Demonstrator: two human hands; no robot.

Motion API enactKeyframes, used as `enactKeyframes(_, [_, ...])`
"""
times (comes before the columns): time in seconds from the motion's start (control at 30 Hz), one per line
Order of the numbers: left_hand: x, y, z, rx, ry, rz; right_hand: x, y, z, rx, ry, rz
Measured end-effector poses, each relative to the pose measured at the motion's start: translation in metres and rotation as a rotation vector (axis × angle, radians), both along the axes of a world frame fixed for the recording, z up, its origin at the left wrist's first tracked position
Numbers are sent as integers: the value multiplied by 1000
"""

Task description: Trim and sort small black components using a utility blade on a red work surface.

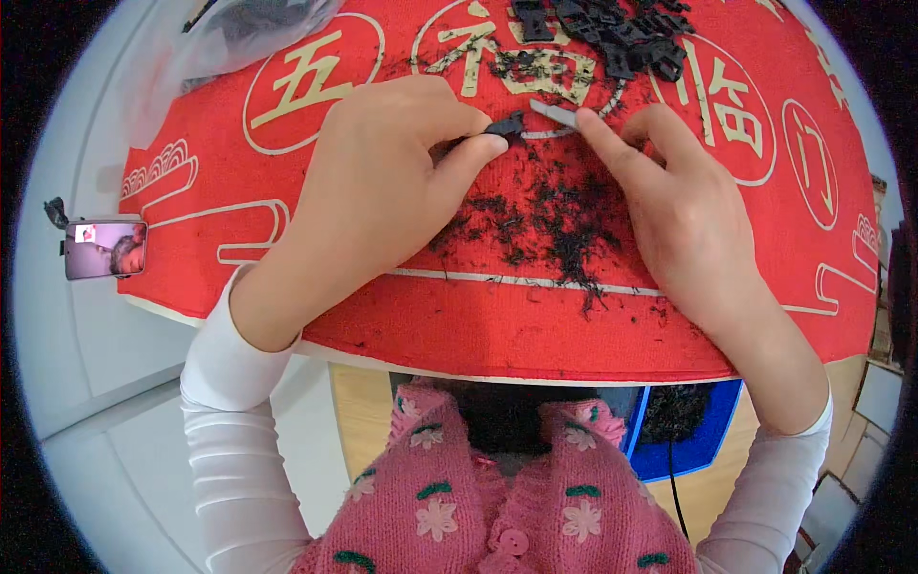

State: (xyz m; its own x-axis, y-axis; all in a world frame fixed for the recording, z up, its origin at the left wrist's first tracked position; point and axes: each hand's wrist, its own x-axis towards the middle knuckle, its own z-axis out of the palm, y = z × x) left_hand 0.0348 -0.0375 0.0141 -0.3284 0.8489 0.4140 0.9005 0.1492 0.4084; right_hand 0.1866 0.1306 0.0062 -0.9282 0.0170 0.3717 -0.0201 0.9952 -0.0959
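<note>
My left hand (382,177) is closed, pinching a small black plastic piece (506,125) between thumb and forefinger. In my right hand (688,210) is a slim knife (553,113) with a grey blade, the forefinger stretched along it. The blade's tip points left, just beside the black piece; whether they touch I cannot tell. Its handle is hidden in the palm. Black shavings (569,239) are scattered over the red mat (430,325) below and between my hands. Beyond them lies a heap of similar black pieces (626,38).
At the far left is a clear plastic bag (253,38) with dark contents. A phone (105,251) with a lit screen stands by the mat's left edge. Under the table's front edge, a blue bin (703,450) holds black scraps, and a black cable (675,488) hangs in front.
</note>
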Motion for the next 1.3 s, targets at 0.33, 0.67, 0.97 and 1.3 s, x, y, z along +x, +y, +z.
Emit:
enactKeyframes(0.33, [1, 0, 2, -63, -190, 28, 3, 4, -1, -212, 101, 114])
enactKeyframes(0.67, [-47, 19, -5, -63, -78, -609, -7, 41, 6, -299, 121, 384])
enactKeyframes(0.97, [-72, 9, -29, 43, 98, -521, -17, 42, -15, -454, 63, 432])
enactKeyframes(1.3, [-46, 20, -12, 23, -28, -537, -16, 39, -15, -378, 50, 412])
